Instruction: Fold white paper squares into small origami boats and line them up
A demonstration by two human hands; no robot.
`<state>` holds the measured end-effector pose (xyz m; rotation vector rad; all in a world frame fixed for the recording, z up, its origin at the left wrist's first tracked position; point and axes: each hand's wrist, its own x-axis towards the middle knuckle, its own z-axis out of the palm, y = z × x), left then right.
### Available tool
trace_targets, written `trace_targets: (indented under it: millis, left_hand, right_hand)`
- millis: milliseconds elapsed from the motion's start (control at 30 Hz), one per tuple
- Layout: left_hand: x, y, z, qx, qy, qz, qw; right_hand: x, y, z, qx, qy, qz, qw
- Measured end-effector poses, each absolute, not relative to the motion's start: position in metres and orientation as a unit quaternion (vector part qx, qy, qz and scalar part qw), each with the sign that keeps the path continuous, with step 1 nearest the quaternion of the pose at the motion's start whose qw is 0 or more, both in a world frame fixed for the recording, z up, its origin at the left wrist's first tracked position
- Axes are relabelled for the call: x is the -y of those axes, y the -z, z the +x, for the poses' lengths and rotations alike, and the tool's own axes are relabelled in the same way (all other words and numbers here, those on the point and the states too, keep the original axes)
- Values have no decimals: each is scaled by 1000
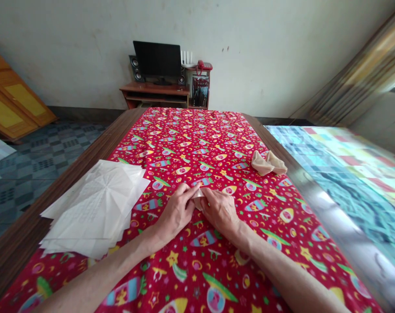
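Over the middle of the red patterned cloth point(197, 148), a small folded piece of white paper point(199, 201) is held between both hands. My left hand point(178, 206) pinches its left side with thumb and fingers. On the right side, my right hand point(219, 208) grips it the same way, and the fingertips of the two hands nearly meet at its top. Most of the paper is covered by the fingers. To the left lies a stack of creased white paper sheets point(99, 200). Folded beige paper shapes point(269, 163) sit on the cloth farther back on the right.
Brown wooden table edges point(290, 178) run along both sides of the cloth. Beyond the far end stands a small desk point(154, 89) with a monitor point(157, 59), speakers and a red telephone point(204, 65). A bed with a patchwork cover point(356, 152) adjoins on the right.
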<state>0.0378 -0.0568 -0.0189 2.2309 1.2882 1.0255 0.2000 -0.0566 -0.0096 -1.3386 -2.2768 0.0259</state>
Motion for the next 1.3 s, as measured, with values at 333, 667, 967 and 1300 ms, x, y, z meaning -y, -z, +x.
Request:
trace_targets:
  millis: [333, 667, 967, 1300]
  left_hand:
    - [66, 8, 34, -496, -207, 839, 79]
    - [64, 20, 33, -495, -236, 831, 90]
    - [66, 14, 33, -495, -221, 833, 107]
    - [65, 15, 33, -486, -223, 837, 111]
  right_hand:
    - [58, 12, 212, 846, 45, -491, 204]
    - [58, 19, 208, 820, -42, -499, 276]
    - [58, 15, 210, 827, -22, -500, 255]
    - [57, 16, 214, 864, 87, -445, 220]
